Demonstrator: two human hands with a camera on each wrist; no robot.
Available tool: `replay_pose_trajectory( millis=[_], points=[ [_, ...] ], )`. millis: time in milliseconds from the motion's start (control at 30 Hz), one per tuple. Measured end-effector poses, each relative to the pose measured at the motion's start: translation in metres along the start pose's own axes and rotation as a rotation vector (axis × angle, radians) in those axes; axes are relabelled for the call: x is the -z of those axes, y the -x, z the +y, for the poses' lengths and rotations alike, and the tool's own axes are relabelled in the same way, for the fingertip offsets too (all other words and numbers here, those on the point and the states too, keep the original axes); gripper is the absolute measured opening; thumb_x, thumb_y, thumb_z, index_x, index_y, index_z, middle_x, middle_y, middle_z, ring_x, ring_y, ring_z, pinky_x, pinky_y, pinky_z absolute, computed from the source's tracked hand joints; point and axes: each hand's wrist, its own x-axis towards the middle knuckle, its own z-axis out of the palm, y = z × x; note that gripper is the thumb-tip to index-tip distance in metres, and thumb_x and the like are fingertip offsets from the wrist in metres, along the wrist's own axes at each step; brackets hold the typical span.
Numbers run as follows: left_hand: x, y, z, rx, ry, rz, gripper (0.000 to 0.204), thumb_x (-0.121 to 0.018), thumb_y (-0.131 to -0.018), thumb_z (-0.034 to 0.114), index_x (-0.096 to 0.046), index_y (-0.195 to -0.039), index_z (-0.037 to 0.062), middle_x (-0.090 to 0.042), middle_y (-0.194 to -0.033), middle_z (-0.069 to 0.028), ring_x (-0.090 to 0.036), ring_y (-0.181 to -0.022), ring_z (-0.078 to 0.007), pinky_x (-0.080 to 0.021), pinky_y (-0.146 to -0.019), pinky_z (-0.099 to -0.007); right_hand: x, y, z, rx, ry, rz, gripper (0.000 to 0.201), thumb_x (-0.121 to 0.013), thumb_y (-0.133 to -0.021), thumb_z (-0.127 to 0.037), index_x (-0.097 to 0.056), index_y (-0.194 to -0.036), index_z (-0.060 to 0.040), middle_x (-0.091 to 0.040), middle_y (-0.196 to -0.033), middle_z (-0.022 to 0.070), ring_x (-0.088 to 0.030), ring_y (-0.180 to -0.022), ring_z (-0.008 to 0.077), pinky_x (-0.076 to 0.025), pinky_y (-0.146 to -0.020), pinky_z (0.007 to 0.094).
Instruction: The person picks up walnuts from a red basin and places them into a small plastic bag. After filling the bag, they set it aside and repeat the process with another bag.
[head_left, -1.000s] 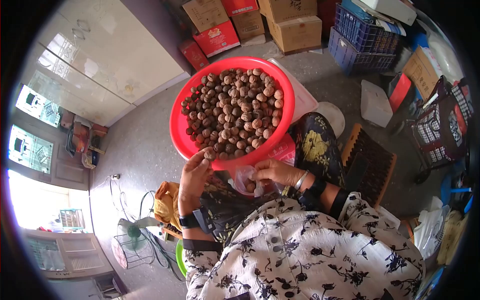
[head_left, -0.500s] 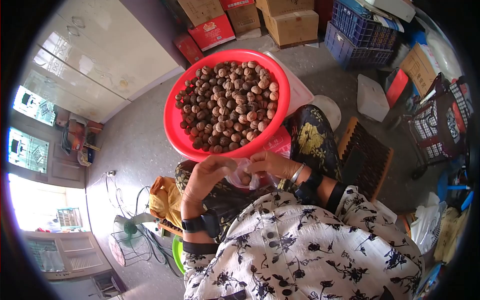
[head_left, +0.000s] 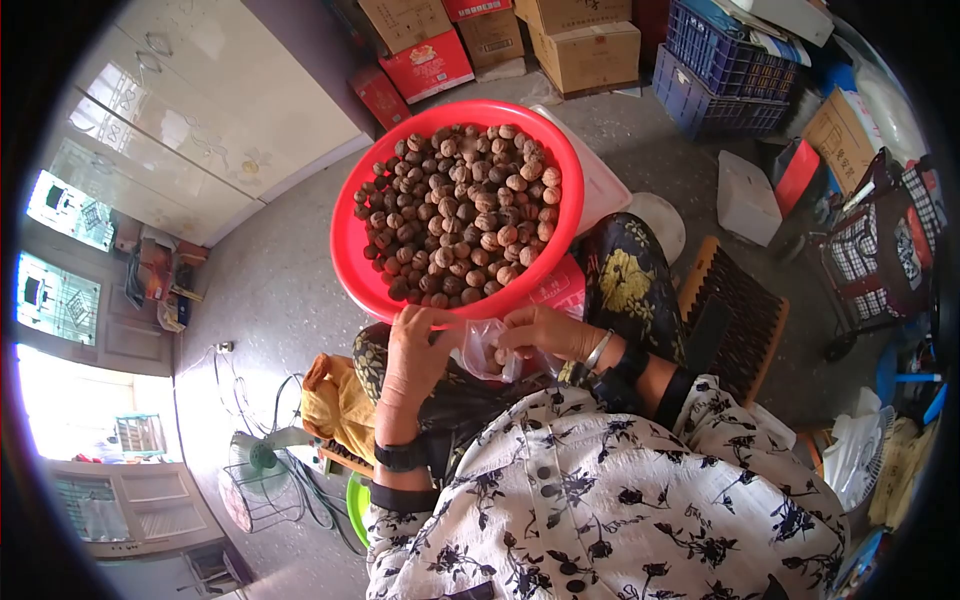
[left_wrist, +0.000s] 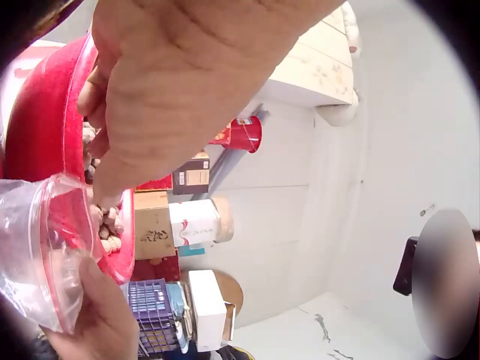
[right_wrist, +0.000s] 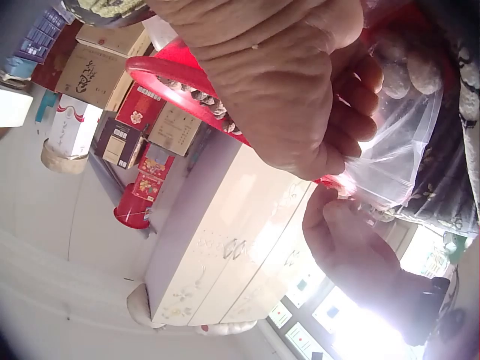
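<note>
A large red basin (head_left: 344, 262) heaped with walnuts (head_left: 450, 215) stands in front of the person's knees. Between the hands, over the lap, a clear zip bag (head_left: 478, 352) hangs with a few walnuts at its bottom. My right hand (head_left: 552, 333) pinches the bag's rim on the right, thumb along the plastic in the left wrist view. At the opposite side of its mouth is my left hand (head_left: 412, 360), thumb and bent fingers at the bag's edge (right_wrist: 349, 187), just below the basin's near rim. The left palm hides part of that contact in the left wrist view.
Cardboard boxes (head_left: 585, 55) and blue crates (head_left: 722, 75) stand beyond the basin. A wooden bead-covered seat (head_left: 735, 320) is at the right, beside a checked trolley bag (head_left: 875, 250). To the left are a fan (head_left: 262, 460), cables and a yellow cloth (head_left: 340, 400) on the floor side.
The left hand, with a walnut at the basin's near rim a second ago, has come down to the bag's mouth and shows no walnut now. The right hand stays on the bag.
</note>
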Motion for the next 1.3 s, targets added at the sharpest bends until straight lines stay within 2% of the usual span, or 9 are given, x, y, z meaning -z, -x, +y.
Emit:
replay_pose_trajectory(
  millis=[100,233,367,667,800,900,967,1067,1300],
  points=[
    [0.003,-0.017,-0.029,-0.113,-0.194,0.161,0.016,-0.073,-0.08,0.013,-0.071,-0.094,0.007,-0.066,-0.098,-0.0115,-0.062,-0.095,-0.0315,-0.049,-0.087,-0.0416,-0.001,0.002,-0.001,0.009,-0.006,-0.002,0.019,-0.066,-0.094,-0.02,-0.067,-0.083,-0.0052,-0.059,-0.07,-0.0018,-0.052,-0.061,0.0061,-0.042,-0.06,0.0226],
    [0.006,-0.039,-0.056,0.034,-0.45,0.167,0.026,-0.07,-0.081,0.016,-0.069,-0.106,0.0096,-0.069,-0.1,-0.012,-0.062,-0.102,-0.034,-0.045,-0.095,-0.0453,-0.004,0.006,-0.007,0.012,-0.054,-0.003,0.018,-0.064,-0.095,-0.019,-0.068,-0.083,-0.006,-0.061,-0.072,-0.0019,-0.053,-0.063,0.0064,-0.043,-0.06,0.0227],
    [0.008,-0.06,-0.073,0.224,-0.51,-0.003,0.039,-0.069,-0.08,0.023,-0.066,-0.118,0.0113,-0.069,-0.115,-0.0132,-0.06,-0.114,-0.0332,-0.035,-0.107,-0.0464,-0.001,0.005,-0.005,0.01,-0.034,-0.004,0.017,-0.064,-0.095,-0.018,-0.068,-0.083,-0.0065,-0.061,-0.072,-0.002,-0.054,-0.064,0.0063,-0.043,-0.061,0.0225],
    [0.002,-0.081,-0.082,0.339,-0.687,-0.119,0.053,-0.073,-0.074,0.027,-0.064,-0.125,0.0119,-0.072,-0.107,-0.0141,-0.065,-0.107,-0.0338,-0.034,-0.106,-0.0514,0.001,0.006,-0.004,0.013,0.009,-0.02,0.019,-0.062,-0.097,-0.022,-0.069,-0.088,-0.0057,-0.064,-0.076,-0.0028,-0.051,-0.064,0.0058,-0.042,-0.063,0.0219],
    [0.004,-0.079,-0.085,0.368,-0.622,-0.148,0.042,-0.074,-0.073,0.028,-0.07,-0.111,0.0103,-0.071,-0.112,-0.0133,-0.065,-0.11,-0.0305,-0.033,-0.107,-0.0468,0.0,0.004,-0.004,0.014,0.016,-0.019,0.02,-0.062,-0.097,-0.022,-0.07,-0.089,-0.0058,-0.067,-0.079,-0.0026,-0.051,-0.065,0.0052,-0.042,-0.063,0.0219],
    [0.002,-0.068,-0.097,0.252,-0.474,-0.011,0.056,-0.078,-0.073,0.025,-0.063,-0.125,0.0097,-0.073,-0.101,-0.0125,-0.067,-0.103,-0.0277,-0.045,-0.1,-0.0417,-0.003,0.005,-0.009,0.013,-0.011,-0.012,0.02,-0.065,-0.094,-0.019,-0.066,-0.08,-0.0049,-0.058,-0.068,-0.0025,-0.052,-0.062,0.0062,-0.041,-0.059,0.0233],
    [0.002,-0.06,-0.1,0.264,0.056,0.101,0.036,-0.074,-0.078,0.015,-0.069,-0.113,0.0058,-0.07,-0.109,-0.0132,-0.066,-0.103,-0.0242,-0.048,-0.095,-0.0377,-0.002,0.006,-0.007,0.033,-0.002,-0.008,0.021,-0.064,-0.095,-0.019,-0.065,-0.079,-0.0052,-0.058,-0.069,-0.0026,-0.052,-0.062,0.0063,-0.041,-0.059,0.0232],
    [0.006,-0.046,-0.081,0.215,0.464,0.152,0.033,-0.064,-0.088,0.004,-0.065,-0.121,0.0018,-0.069,-0.11,-0.0106,-0.065,-0.1,-0.0184,-0.053,-0.086,-0.0307,-0.002,0.005,-0.005,0.014,-0.002,0.003,0.02,-0.064,-0.095,-0.018,-0.066,-0.08,-0.0049,-0.058,-0.069,-0.0023,-0.052,-0.063,0.0065,-0.042,-0.06,0.023],
    [0.018,-0.019,-0.037,0.269,1.133,0.043,0.036,-0.058,-0.099,0.01,-0.054,-0.134,0.0016,-0.065,-0.122,-0.011,-0.067,-0.101,-0.0207,-0.054,-0.095,-0.0362,-0.001,0.006,-0.005,0.007,-0.017,-0.006,0.018,-0.064,-0.094,-0.018,-0.068,-0.084,-0.0045,-0.06,-0.072,-0.0006,-0.054,-0.065,0.0077,-0.044,-0.063,0.0237]
  ],
)
